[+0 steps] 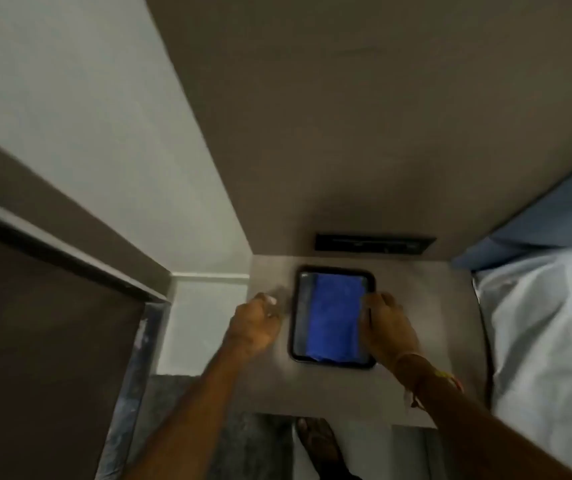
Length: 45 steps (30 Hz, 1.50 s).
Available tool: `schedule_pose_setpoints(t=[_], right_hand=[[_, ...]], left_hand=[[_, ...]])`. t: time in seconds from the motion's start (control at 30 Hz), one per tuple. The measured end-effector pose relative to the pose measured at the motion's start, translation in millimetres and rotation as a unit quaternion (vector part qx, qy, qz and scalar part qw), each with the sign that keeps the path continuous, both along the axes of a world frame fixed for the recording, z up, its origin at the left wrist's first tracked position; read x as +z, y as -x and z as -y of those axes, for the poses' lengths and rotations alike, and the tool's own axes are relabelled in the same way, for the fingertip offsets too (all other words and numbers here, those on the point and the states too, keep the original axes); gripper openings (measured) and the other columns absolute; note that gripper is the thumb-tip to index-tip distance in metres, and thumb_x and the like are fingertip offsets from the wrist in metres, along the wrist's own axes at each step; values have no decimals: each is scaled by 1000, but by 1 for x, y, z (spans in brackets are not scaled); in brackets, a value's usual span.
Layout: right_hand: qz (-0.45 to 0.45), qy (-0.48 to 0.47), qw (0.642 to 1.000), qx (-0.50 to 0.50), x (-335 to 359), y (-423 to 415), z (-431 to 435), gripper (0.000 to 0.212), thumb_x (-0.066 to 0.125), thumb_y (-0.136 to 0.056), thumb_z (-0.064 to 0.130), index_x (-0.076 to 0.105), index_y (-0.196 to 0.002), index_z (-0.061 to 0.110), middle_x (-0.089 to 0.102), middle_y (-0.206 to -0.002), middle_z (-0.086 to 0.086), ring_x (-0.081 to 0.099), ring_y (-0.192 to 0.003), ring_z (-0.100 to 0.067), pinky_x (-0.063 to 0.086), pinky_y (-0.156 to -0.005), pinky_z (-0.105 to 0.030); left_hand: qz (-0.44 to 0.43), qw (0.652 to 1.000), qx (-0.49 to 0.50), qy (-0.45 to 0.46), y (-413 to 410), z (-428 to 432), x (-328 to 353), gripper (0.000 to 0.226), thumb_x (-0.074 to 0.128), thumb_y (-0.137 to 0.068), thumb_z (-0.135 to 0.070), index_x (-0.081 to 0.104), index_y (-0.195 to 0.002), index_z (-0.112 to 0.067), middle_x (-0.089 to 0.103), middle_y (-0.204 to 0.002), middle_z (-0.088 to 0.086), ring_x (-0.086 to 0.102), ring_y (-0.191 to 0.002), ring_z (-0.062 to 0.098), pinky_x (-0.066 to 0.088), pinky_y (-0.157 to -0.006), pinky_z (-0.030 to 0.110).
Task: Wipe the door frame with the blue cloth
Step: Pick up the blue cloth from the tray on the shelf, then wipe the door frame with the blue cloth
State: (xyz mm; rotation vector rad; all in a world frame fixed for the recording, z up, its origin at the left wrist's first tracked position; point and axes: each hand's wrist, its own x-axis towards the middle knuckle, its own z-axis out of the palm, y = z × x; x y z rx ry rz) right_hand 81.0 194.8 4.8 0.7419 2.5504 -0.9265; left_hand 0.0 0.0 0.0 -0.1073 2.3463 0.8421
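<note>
A folded blue cloth (pixel 334 317) lies flat in a dark rectangular tray (pixel 297 320) on a grey-brown bedside table (pixel 329 393). My right hand (pixel 386 327) rests over the tray's right rim, its fingers curled at the cloth's right edge; whether it grips the cloth is unclear. My left hand (pixel 255 323) hovers just left of the tray in a loose fist, blurred, apart from the tray. The dark door frame (pixel 69 258) runs diagonally at the far left beside a brown door (pixel 35 341).
A bed with white bedding (pixel 547 341) and a blue sheet (pixel 537 216) borders the table on the right. A tall brown panel (pixel 381 116) with a dark slot (pixel 374 243) rises behind the table. A pale wall (pixel 87 98) is at the left. My foot (pixel 315 441) shows below on the floor.
</note>
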Motion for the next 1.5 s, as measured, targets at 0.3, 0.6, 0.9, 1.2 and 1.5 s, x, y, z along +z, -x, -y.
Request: schedule_pose_setpoints(t=[0.3, 0.6, 0.9, 1.2, 1.5], right_hand=[[48, 114, 992, -27, -162, 10, -17, 43, 46, -94, 15, 39, -135, 5, 40, -140, -17, 46, -124, -32, 40, -102, -36], [13, 186, 977, -100, -191, 3, -14, 43, 49, -93, 21, 41, -133, 8, 41, -139, -12, 41, -127, -27, 39, -107, -36], [-118, 524, 807, -247, -82, 36, 7, 31, 70, -71, 42, 62, -94, 21, 66, -88, -5, 66, -79, -15, 56, -72, -25], [-110, 656, 711, -227, 84, 3, 166, 42, 55, -82, 30, 60, -115, 5, 67, -101, -15, 63, -93, -27, 54, -78, -37], [-151, 628, 763, 9, 282, -153, 451, 43, 57, -79, 32, 57, -118, 14, 65, -118, -16, 61, -108, -32, 45, -99, -55]], left_hand=[[20, 999, 30, 24, 4, -100, -185, 38, 58, -87, -23, 51, -118, -1, 63, -113, 23, 60, -102, 37, 49, -86, 41], [-62, 997, -8, 32, 27, -126, -207, 26, 61, -86, -22, 56, -104, -3, 65, -100, 15, 64, -92, 29, 47, -68, 29], [-245, 951, -161, -101, -23, -89, -73, 31, 65, -77, -13, 62, -107, -7, 62, -98, 11, 62, -81, 23, 54, -70, 31], [-362, 913, -90, -164, -96, 93, 116, 36, 55, -85, -28, 60, -119, -18, 61, -107, 2, 58, -95, 7, 52, -83, 25], [-597, 794, 73, 83, -313, 375, 328, 25, 55, -84, -12, 67, -106, -10, 65, -91, 5, 59, -85, 18, 49, -77, 31]])
